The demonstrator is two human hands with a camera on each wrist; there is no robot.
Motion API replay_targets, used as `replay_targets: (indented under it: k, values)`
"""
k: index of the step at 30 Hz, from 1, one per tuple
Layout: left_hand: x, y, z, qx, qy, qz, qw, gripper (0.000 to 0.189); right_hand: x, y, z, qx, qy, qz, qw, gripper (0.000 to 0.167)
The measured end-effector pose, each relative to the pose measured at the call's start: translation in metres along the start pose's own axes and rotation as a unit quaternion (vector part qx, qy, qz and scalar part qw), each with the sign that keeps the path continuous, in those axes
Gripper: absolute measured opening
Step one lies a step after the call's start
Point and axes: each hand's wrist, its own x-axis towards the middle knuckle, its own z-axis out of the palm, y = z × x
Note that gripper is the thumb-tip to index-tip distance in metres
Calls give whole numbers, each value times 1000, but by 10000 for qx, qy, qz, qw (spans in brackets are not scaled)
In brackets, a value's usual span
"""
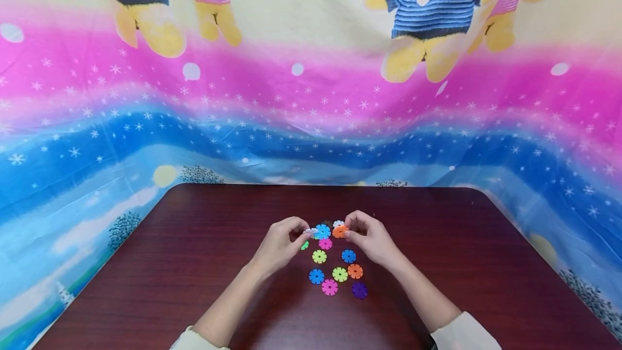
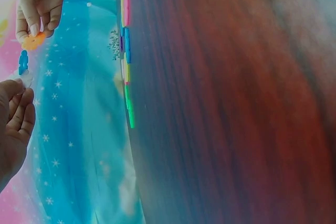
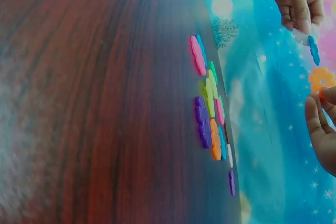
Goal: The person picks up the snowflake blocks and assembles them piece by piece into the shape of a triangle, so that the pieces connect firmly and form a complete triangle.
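Note:
My left hand (image 1: 280,242) pinches a white notched plastic disc (image 2: 25,79) between thumb and fingertips. A blue notched disc (image 3: 314,51) is slotted into the white one and stands crosswise to it, on the side facing the other hand. My right hand (image 1: 370,235) pinches an orange notched disc (image 3: 321,79) by its edge. In both wrist views a small gap separates the orange disc from the blue one. Both hands are raised above the table, over the far part of a group of loose discs.
Several loose discs lie flat on the dark red-brown table (image 1: 204,274), including a pink one (image 1: 329,287), a purple one (image 1: 360,290), a lime one (image 1: 339,274) and a blue one (image 1: 348,256). A printed cloth (image 1: 311,101) hangs behind the table.

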Motion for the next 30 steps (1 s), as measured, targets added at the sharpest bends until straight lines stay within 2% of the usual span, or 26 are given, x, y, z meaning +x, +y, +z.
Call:
replay_targets:
  k: [13,30]
  values:
    - [-1,2,0,74,-95,-35,9999,11,0,-3,5,60,-15,-89,9999,11]
    - [0,2,0,51,-146,-47,9999,10,-1,-10,9,-252,177,-65,9995,13]
